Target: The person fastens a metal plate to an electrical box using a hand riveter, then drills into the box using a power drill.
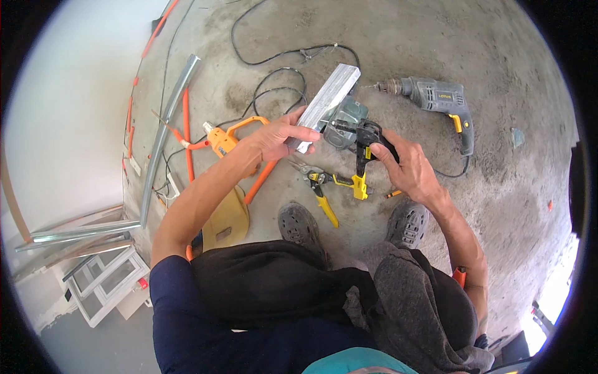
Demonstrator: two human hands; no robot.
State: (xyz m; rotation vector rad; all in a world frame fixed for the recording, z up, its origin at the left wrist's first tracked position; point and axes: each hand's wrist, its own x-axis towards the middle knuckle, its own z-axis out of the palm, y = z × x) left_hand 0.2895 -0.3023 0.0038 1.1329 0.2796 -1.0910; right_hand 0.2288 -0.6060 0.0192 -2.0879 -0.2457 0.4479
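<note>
My left hand point(285, 135) is closed around a short length of silvery metal channel point(330, 96), its thumb on the near end. My right hand point(408, 163) grips a black-and-yellow hand tool point(367, 140), whose exact kind I cannot make out. A thin part of that tool points toward the channel; whether they touch is unclear. Behind both hands a dark green power tool point(347, 118) lies on the floor, partly hidden. Between my feet and the hands rest yellow-handled snips point(321, 187), their handle partly behind the hand tool. Below my right hand lies a short pencil point(393, 194).
A grey power drill point(439, 96) lies at the right on the concrete floor. An orange tool point(223, 140), a yellow container point(227, 215), orange conduit point(189, 134) and a bent metal track point(156, 156) are at the left. Black cord point(274, 62) loops behind. A white frame point(106, 283) stands lower left.
</note>
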